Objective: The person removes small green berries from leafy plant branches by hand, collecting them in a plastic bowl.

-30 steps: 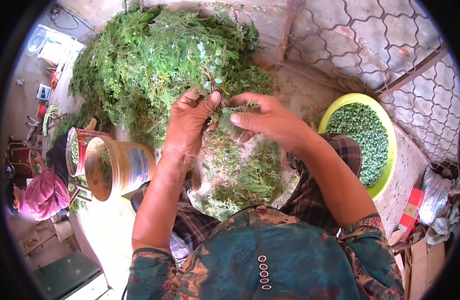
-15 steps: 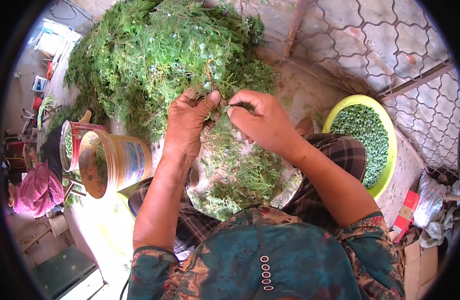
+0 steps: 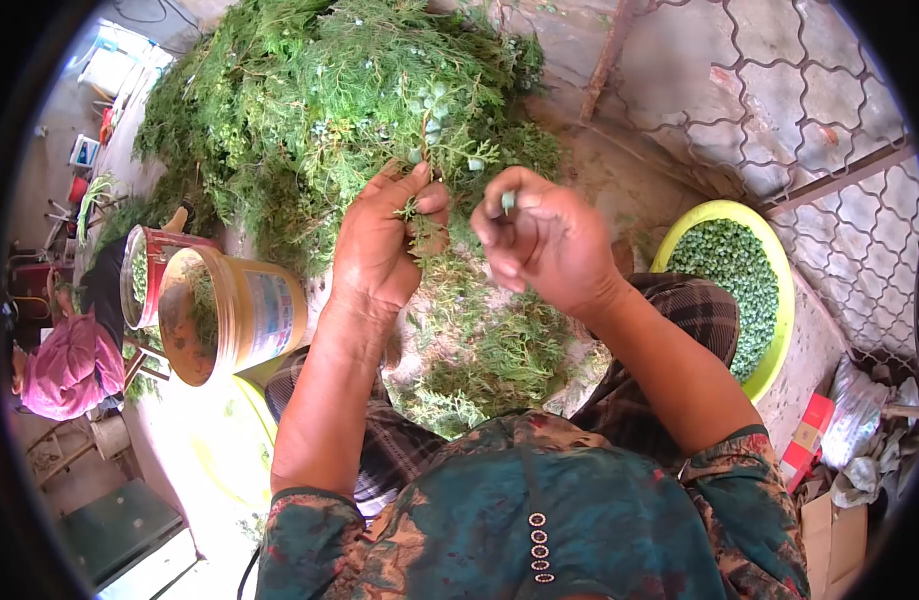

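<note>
My left hand [image 3: 375, 245] is closed on an arborvitae sprig [image 3: 426, 140], gripped between thumb and fingers, with green leaf tips poking out below. Pale blue-green cones [image 3: 433, 100] cluster on the sprig's upper end. To the right of it, apart from the sprig, my right hand [image 3: 565, 240] pinches a single small green cone [image 3: 508, 202] between thumb and fingers, its palm partly turned up. Behind both hands rises a large heap of arborvitae branches [image 3: 280, 120].
A yellow-green basin [image 3: 783, 255] of picked cones [image 3: 725, 280] stands at my right knee. On the left are a yellowish bucket [image 3: 270, 315] and a red bucket [image 3: 170, 250]. Loose clippings [image 3: 520, 345] litter the floor between my legs. Another person in pink [image 3: 75, 365] is at far left.
My right hand has moved away from the sprig to the right and turned over, now with a cone in its fingers. The left hand keeps its grip on the sprig.
</note>
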`<state>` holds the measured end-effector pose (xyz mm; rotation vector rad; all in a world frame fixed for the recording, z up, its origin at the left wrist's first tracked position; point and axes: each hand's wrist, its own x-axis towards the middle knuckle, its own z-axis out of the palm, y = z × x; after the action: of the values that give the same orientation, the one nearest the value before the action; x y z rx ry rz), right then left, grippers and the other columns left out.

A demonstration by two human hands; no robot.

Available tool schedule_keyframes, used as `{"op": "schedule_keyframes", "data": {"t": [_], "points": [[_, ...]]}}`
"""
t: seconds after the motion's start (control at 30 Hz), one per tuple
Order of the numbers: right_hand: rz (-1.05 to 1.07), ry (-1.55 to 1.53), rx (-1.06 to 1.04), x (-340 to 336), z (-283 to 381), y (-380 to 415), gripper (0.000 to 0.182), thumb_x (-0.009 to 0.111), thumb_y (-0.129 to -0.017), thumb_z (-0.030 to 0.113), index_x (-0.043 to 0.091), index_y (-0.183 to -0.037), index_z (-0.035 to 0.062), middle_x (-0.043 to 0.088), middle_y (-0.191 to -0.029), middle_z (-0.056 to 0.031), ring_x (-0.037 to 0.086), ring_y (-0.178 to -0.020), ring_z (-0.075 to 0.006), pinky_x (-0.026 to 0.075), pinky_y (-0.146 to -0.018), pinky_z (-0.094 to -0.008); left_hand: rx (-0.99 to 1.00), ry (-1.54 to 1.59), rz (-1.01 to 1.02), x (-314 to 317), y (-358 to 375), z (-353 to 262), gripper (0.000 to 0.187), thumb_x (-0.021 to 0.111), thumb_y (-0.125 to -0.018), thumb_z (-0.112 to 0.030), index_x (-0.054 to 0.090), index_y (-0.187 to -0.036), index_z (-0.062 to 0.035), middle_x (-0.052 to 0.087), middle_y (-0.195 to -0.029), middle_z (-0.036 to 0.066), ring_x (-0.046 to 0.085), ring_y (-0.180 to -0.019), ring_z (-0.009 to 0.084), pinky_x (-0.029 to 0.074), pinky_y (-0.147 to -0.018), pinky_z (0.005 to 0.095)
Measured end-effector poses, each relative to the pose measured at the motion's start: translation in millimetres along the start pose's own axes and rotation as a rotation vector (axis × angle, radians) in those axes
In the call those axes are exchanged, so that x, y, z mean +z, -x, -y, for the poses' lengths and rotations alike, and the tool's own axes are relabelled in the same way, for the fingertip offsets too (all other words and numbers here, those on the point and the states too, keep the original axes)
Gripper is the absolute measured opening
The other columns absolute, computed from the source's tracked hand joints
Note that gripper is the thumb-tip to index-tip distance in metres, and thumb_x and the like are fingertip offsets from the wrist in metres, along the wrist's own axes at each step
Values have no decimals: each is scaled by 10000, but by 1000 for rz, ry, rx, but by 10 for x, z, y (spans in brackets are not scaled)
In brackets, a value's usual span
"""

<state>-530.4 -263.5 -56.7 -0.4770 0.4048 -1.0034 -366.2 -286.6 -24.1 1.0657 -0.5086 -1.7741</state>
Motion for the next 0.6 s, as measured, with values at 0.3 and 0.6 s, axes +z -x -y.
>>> {"op": "schedule_keyframes", "data": {"t": [0.3, 0.6], "points": [[-106, 593, 19, 212, -101, -37, 206, 568, -841, 156, 514, -950, -10, 486, -580, -24, 438, -411, -78, 363, -359, -232, 364, -581, -36, -84, -55, 83, 108, 534, -878, -171, 506, -895, -69, 529, -723, 21, 448, -616, 110, 373, -565, 260], [-249, 555, -114, -106, 89, -133, 210, 542, -891, 239, 523, -948, 37, 516, -753, -30, 452, -555, -65, 362, -449, -212, 322, -441, -95, -57, -28, -16, 172, 488, -788, -108, 580, -888, -2, 555, -650, 40, 497, -609, 101, 408, -585, 238]]}}
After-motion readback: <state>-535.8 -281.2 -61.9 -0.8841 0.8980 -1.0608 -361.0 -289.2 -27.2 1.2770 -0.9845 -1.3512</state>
